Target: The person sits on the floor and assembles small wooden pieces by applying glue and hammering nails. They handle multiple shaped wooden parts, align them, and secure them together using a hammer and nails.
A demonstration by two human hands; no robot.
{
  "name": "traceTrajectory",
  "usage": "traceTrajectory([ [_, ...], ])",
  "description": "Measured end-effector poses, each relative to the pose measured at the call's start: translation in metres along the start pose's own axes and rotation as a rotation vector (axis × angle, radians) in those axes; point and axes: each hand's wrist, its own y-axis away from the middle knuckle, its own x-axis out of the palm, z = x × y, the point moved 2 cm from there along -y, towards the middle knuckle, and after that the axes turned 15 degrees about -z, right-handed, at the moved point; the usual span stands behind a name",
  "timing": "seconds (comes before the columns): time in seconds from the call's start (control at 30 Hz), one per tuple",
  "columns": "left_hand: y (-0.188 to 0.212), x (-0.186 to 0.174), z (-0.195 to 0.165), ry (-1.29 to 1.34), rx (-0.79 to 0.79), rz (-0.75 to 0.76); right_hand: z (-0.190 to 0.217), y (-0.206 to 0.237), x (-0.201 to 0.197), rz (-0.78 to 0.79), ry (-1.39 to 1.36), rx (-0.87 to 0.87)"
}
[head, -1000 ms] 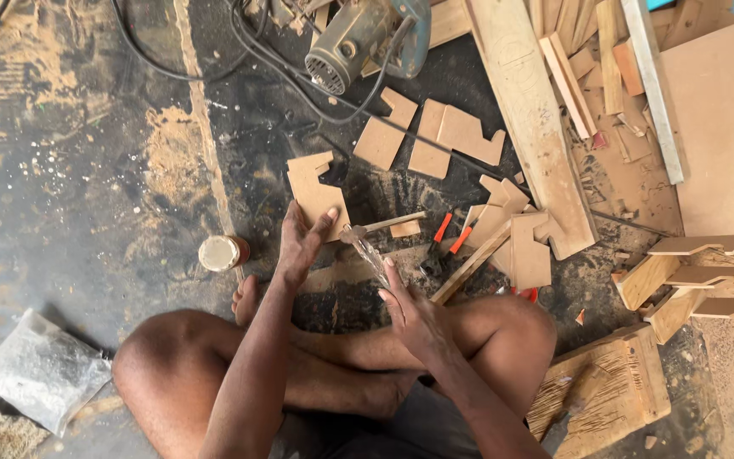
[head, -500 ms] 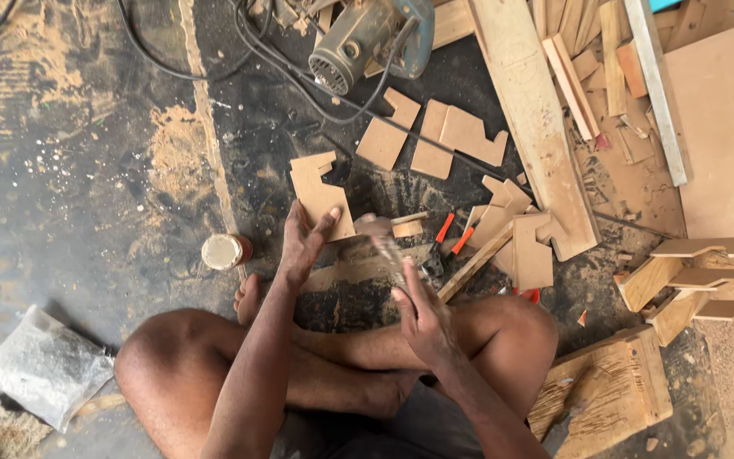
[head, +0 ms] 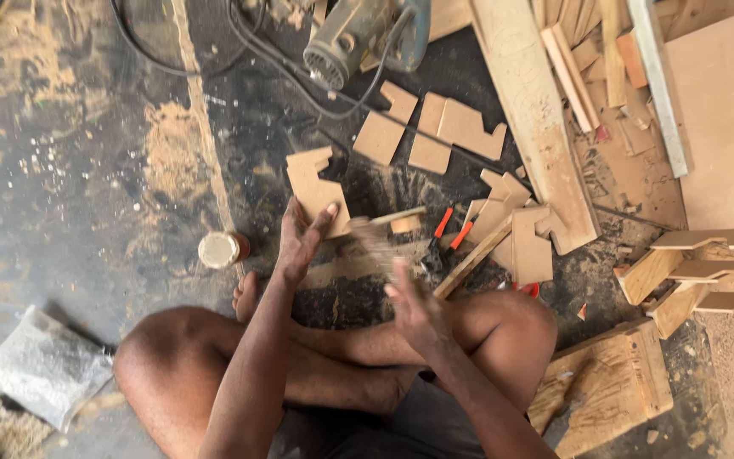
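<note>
Cross-legged on the floor: right hand (head: 414, 306) blurred, grip impossible to tell; left hand (head: 299, 242) open-fingered, steadying notched board piece (head: 316, 189) beside wooden strip (head: 397, 216); likely risk, struck fingers or piece skidding; leftward, clear plastic bag (head: 40, 365), round-lidded tin (head: 221, 249); beyond, power saw (head: 358, 34).

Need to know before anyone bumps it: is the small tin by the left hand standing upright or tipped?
Upright. The small tin shows its round pale lid face-up on the floor, just left of the left hand.
</note>
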Motion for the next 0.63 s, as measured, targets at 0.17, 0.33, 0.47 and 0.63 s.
traceTrajectory([
  [0.17, -0.002, 0.003, -0.002, 0.008, -0.032, -0.019, -0.016, 0.002, -0.001, -0.067, -0.046, -0.038],
  [0.33, 0.003, 0.0, 0.007, 0.022, -0.029, -0.011, -0.03, 0.017, 0.023, -0.198, -0.031, -0.125],
  [0.47, 0.0, 0.002, 0.001, 0.006, -0.024, -0.002, -0.043, 0.011, 0.026, 0.065, 0.001, 0.028],
  [0.63, -0.001, 0.001, 0.02, 0.084, -0.014, -0.004, -0.045, 0.033, 0.031, -0.377, -0.186, -0.182],
])
